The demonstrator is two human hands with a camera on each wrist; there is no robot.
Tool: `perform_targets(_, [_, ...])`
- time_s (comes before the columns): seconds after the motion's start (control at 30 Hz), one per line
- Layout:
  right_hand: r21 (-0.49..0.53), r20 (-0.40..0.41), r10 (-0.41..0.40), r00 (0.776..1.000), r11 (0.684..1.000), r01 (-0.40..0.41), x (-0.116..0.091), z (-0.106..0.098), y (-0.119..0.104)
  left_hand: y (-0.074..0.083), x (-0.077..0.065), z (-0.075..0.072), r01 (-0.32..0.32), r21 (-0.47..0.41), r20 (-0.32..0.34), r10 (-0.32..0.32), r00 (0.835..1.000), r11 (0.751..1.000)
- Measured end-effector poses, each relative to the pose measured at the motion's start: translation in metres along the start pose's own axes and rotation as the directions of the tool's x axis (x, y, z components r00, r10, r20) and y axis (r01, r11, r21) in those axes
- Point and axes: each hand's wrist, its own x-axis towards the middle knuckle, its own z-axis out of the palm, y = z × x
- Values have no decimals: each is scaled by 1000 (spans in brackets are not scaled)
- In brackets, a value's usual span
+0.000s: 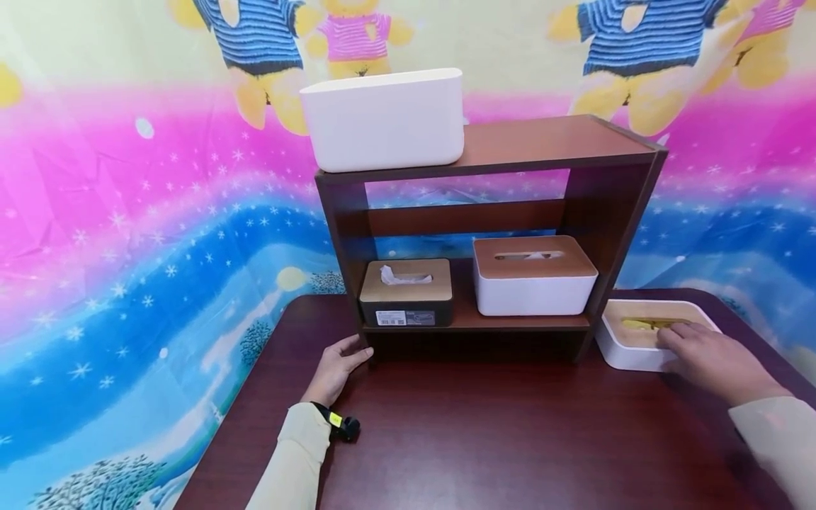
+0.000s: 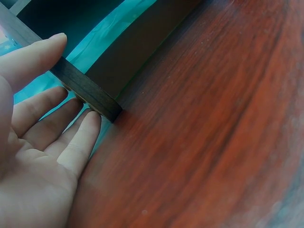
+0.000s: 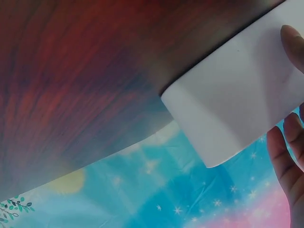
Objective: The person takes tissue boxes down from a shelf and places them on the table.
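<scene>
In the head view, my left hand [image 1: 338, 365] is at the front left foot of a brown wooden shelf [image 1: 612, 212]. The left wrist view shows its thumb over the dark side panel [image 2: 88, 90] and its relaxed fingertips against the outer face. To the shelf's right, my right hand [image 1: 714, 358], slightly blurred, reaches over a white tissue box [image 1: 637, 358] with a wooden lid. Something yellow [image 1: 644, 324] shows in the lid's slot near the fingers. In the right wrist view, the thumb lies before the white wall [image 3: 228, 99], with the fingers past its top edge.
On the lower board stand a black tissue box [image 1: 408, 283] with a wooden lid and a white one [image 1: 532, 294], tissue showing in both slots. A white bin [image 1: 385, 127] sits on top at the left. The dark red table [image 1: 478, 439] meets a printed cloth backdrop [image 1: 159, 248].
</scene>
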Motion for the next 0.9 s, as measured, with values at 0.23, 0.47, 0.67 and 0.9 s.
perform_targets(0.23, [-9, 61, 54, 997, 999, -54, 5, -8, 0, -1, 2, 0, -16, 6, -16, 16, 1000, 1000])
perform_targets(0.47, [-14, 54, 39, 998, 999, -38, 7, -10, -1, -2, 2, 0, -33, 1, -10, 33, 999, 999])
perform_targets(0.67, [-69, 63, 58, 996, 996, -53, 3, -20, -3, -2, 2, 2, -48, -20, 14, 48, 999, 999])
perform_targets(0.9, [-80, -13, 1, 1000, 997, -2, 6, -31, 0, -5, 2, -1, -72, -40, 25, 73, 997, 997])
